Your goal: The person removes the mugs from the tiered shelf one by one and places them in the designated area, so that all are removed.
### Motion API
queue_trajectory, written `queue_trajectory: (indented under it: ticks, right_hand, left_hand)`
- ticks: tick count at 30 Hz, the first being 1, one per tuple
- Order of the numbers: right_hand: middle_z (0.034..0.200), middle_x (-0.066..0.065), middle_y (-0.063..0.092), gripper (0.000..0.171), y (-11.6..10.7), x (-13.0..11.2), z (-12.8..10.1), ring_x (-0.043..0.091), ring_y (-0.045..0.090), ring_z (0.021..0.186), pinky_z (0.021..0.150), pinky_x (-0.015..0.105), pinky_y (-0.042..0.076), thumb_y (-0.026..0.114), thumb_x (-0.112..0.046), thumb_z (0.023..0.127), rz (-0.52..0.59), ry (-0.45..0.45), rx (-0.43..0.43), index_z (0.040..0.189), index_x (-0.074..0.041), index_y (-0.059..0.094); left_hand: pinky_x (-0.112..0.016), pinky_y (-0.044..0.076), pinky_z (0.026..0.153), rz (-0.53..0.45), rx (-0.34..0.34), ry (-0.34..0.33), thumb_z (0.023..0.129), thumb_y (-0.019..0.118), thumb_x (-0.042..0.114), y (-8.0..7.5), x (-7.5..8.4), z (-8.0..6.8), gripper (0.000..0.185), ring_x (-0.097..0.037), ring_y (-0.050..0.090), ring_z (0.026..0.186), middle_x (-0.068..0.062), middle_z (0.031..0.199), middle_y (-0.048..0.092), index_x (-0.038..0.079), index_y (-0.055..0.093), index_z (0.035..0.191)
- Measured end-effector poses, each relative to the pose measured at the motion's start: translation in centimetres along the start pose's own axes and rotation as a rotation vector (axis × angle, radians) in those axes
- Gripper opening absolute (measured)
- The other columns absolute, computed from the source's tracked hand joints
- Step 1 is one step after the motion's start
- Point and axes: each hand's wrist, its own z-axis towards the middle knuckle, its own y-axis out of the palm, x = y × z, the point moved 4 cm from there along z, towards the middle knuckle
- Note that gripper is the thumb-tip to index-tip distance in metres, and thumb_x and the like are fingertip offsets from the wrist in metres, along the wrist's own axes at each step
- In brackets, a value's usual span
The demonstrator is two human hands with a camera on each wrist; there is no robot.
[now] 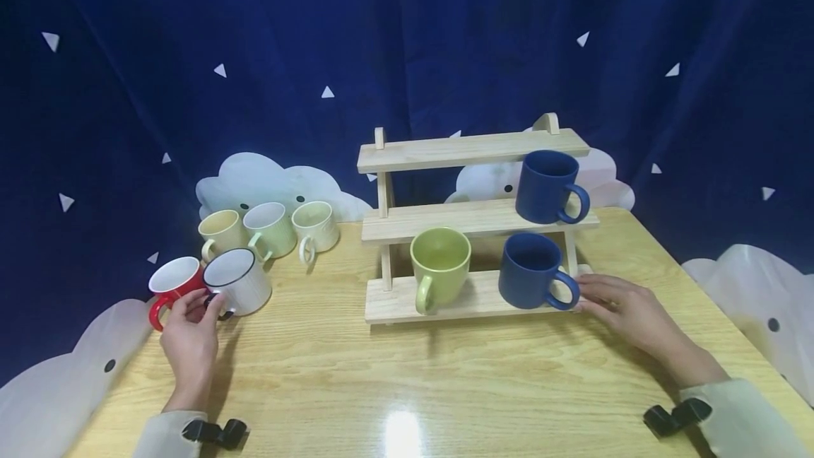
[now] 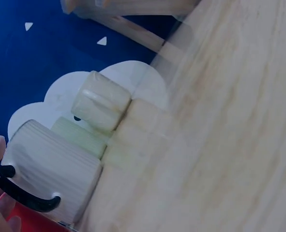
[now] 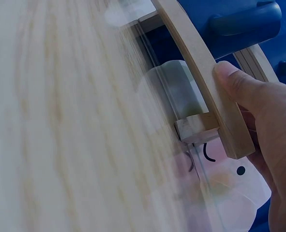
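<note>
Three mugs on the rack (image 1: 445, 302) already – five left on the counter (image 1: 407, 373). Left hand (image 1: 191, 334) fingers curled round the white mug (image 1: 240, 281) handle, near left; right hand (image 1: 626, 309) fingers straight against the rack's right end

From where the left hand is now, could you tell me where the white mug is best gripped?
Probably by its black handle, coming from the near side. The white mug stands upright with the handle turned toward the left hand, whose fingers are already at it. The red mug crowds its left, so a body grip there looks awkward.
</note>
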Motion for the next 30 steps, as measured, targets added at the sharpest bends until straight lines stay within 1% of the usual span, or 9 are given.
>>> queue_trajectory:
  ticks: [5, 9, 11, 13, 17, 20, 23, 25, 30]
  right_hand:
    - [0.115, -0.001, 0.07, 0.032, 0.1, 0.1, 0.0, 0.03, 0.062, 0.11, 0.099, 0.026, 0.042, 0.083, -0.027, 0.077, -0.016, 0.016, -0.019, 0.107, -0.016, 0.076]
    - [0.115, -0.001, 0.07, 0.031, 0.2, 0.0, 0.1, 0.03, 0.062, 0.11, 0.101, 0.019, 0.037, 0.084, -0.025, 0.077, -0.008, 0.007, -0.017, 0.107, -0.017, 0.076]
    - [0.115, -0.001, 0.07, 0.031, 0.1, 0.0, 0.2, 0.03, 0.062, 0.109, 0.101, 0.017, 0.036, 0.084, -0.024, 0.077, -0.005, 0.001, -0.011, 0.107, -0.017, 0.076]
    - [0.115, -0.001, 0.07, 0.032, 0.0, 0.0, 0.1, 0.031, 0.063, 0.109, 0.101, 0.019, 0.038, 0.084, -0.024, 0.077, -0.007, -0.005, -0.005, 0.107, -0.017, 0.076]
    - [0.114, 0.0, 0.07, 0.032, -0.1, 0.0, -0.1, 0.032, 0.063, 0.108, 0.099, 0.025, 0.042, 0.084, -0.023, 0.076, -0.011, -0.014, 0.005, 0.107, -0.017, 0.076]
    - [0.115, -0.001, 0.07, 0.033, -0.1, 0.1, -0.2, 0.031, 0.063, 0.109, 0.101, 0.013, 0.034, 0.084, -0.024, 0.076, -0.001, -0.002, 0.003, 0.107, -0.018, 0.076]
    - [0.115, -0.002, 0.07, 0.032, 0.0, 0.1, -0.2, 0.031, 0.063, 0.11, 0.101, 0.005, 0.024, 0.085, -0.022, 0.076, 0.013, 0.0, 0.004, 0.107, -0.017, 0.076]
    - [0.114, -0.002, 0.07, 0.032, 0.0, 0.1, -0.1, 0.032, 0.063, 0.11, 0.1, 0.003, 0.02, 0.085, -0.02, 0.075, 0.018, -0.003, 0.01, 0.106, -0.017, 0.076]
    - [0.113, -0.001, 0.07, 0.032, 0.0, 0.1, 0.0, 0.032, 0.063, 0.108, 0.1, 0.004, 0.022, 0.085, -0.02, 0.075, 0.018, -0.027, 0.024, 0.106, -0.017, 0.076]
  left_hand:
    - [-0.029, 0.04, 0.083, 0.029, 0.038, 0.111, 0.092, 0.07, 0.032, -0.4, 1.1, -0.2, 0.046, -0.03, 0.055, 0.105, -0.019, 0.117, 0.064, 0.002, 0.062, 0.125]
    - [-0.046, 0.037, 0.088, 0.038, 0.056, 0.246, 0.091, 0.072, 0.02, -0.7, 2.6, -0.8, 0.039, -0.038, 0.052, 0.11, -0.024, 0.114, 0.062, -0.003, 0.063, 0.121]
    - [-0.05, 0.036, 0.089, 0.046, 0.044, 0.301, 0.091, 0.072, 0.017, -0.6, 3.2, -1.0, 0.037, -0.039, 0.051, 0.11, -0.025, 0.115, 0.06, -0.004, 0.063, 0.12]
    - [-0.048, 0.037, 0.086, 0.052, 0.017, 0.341, 0.09, 0.072, 0.016, -0.3, 3.8, -1.3, 0.036, -0.039, 0.052, 0.107, -0.025, 0.116, 0.059, -0.003, 0.064, 0.12]
    - [-0.045, 0.039, 0.082, 0.073, -0.067, 0.372, 0.092, 0.071, 0.019, 0.3, 5.1, -1.7, 0.035, -0.037, 0.053, 0.104, -0.021, 0.118, 0.058, 0.0, 0.064, 0.12]
    - [-0.051, 0.039, 0.092, 0.081, -0.143, 0.394, 0.092, 0.07, 0.022, 0.7, 6.3, -2.1, 0.035, -0.038, 0.05, 0.115, -0.02, 0.123, 0.056, 0.002, 0.064, 0.121]
    - [-0.059, 0.034, 0.1, 0.08, -0.205, 0.452, 0.092, 0.07, 0.025, 1.2, 7.9, -2.6, 0.037, -0.039, 0.045, 0.124, -0.021, 0.127, 0.054, 0.002, 0.063, 0.121]
    - [-0.061, 0.034, 0.099, 0.082, -0.245, 0.498, 0.092, 0.07, 0.027, 1.7, 9.0, -2.9, 0.038, -0.039, 0.044, 0.124, -0.021, 0.128, 0.054, 0.003, 0.063, 0.121]
    - [-0.058, 0.037, 0.096, 0.06, -0.308, 0.614, 0.092, 0.07, 0.027, 3.1, 12.0, -3.9, 0.037, -0.038, 0.048, 0.119, -0.019, 0.124, 0.057, 0.003, 0.064, 0.12]
